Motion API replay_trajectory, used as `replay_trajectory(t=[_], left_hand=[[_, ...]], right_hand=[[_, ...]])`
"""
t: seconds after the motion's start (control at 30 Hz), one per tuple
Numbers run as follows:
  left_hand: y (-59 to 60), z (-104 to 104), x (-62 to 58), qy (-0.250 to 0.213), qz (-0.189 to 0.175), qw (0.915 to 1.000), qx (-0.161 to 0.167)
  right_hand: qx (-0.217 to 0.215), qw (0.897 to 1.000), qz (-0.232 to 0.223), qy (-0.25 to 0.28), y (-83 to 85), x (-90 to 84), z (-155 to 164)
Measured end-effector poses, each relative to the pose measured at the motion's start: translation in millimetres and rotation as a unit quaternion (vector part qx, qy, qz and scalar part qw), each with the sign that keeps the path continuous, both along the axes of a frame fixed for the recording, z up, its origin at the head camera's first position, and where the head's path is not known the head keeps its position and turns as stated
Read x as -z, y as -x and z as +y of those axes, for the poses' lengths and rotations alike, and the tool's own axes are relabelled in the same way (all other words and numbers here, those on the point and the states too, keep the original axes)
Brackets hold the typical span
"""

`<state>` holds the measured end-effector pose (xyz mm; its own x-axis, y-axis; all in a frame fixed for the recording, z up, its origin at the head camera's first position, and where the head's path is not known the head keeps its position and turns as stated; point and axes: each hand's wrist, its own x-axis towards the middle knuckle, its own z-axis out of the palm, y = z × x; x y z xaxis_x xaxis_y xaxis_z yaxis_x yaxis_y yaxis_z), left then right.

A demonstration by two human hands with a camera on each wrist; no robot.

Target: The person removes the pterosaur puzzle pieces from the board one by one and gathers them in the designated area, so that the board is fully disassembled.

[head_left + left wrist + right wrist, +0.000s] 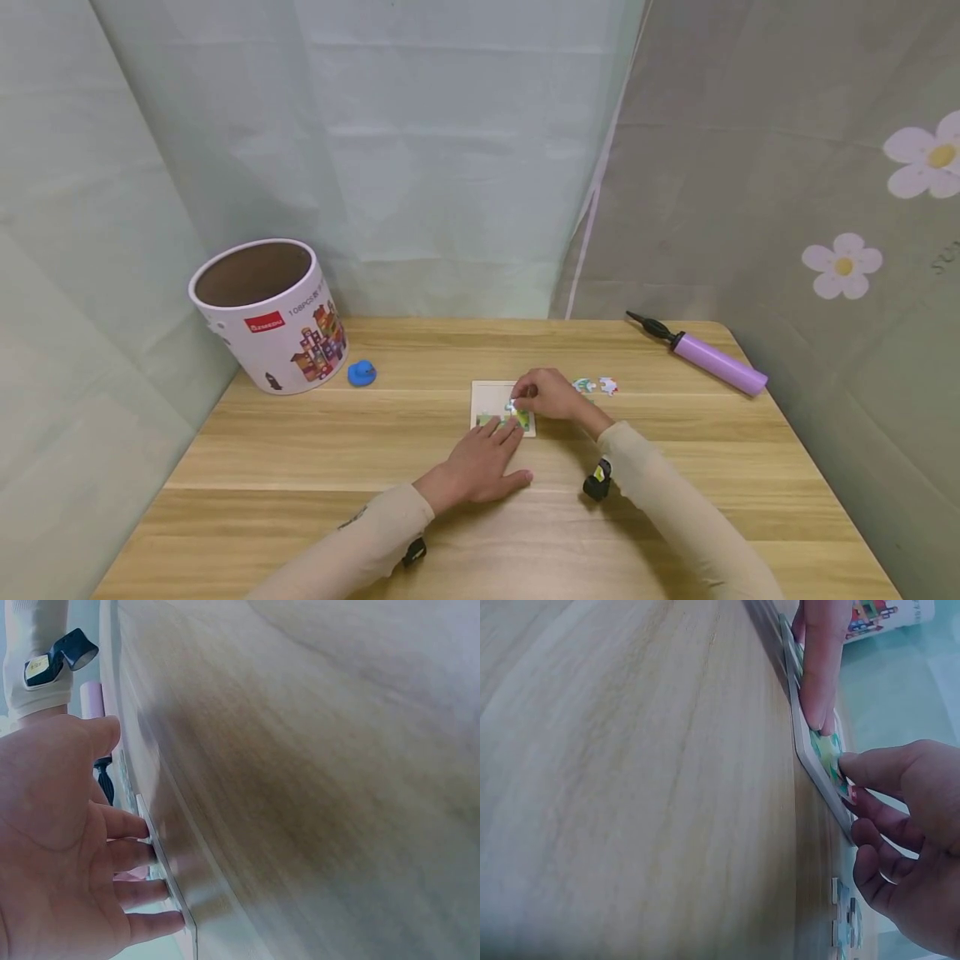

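On the tabletop point(300, 450) I have a printed bucket point(273, 354) at ten o'clock from the puzzle tray point(491, 393) and a blue toy point(362, 374) at nine; the left hand point(480, 467), toward half past six, lies with fingers straight, tips on the tray, and only my left wrist view gives its palm; the tray sits mid-tabletop, part filled; the right hand point(551, 396), at three, pinches a puzzle piece point(843, 787), the thumb contact clearest from the right wrist; loose pieces point(584, 386), then a purple pump point(716, 362), lie farther out toward three.
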<state>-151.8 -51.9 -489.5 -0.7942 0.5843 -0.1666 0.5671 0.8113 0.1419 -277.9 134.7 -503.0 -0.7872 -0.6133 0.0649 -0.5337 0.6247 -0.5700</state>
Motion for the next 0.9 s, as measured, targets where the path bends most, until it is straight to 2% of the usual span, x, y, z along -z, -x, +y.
replay_trajectory(t=[0.17,0.4,0.67,0.9], left_hand=[[0.2,-0.3,0.9,-0.002,0.001,1.0000,0.000],[0.0,0.1,0.4,0.003,0.006,1.0000,0.000],[0.3,0.0,-0.1,0.007,0.004,1.0000,0.002],[-0.4,0.1,0.3,0.012,0.005,0.9999,0.004]], right_hand=[[-0.002,1.000,-0.020,0.014,-2.0,-3.7,0.2],[0.000,0.999,-0.017,0.027,-1.9,-6.5,2.5],[0.036,0.998,-0.029,0.053,-2.9,-5.0,9.2],[0.068,0.994,-0.040,0.070,-5.0,-7.6,27.1]])
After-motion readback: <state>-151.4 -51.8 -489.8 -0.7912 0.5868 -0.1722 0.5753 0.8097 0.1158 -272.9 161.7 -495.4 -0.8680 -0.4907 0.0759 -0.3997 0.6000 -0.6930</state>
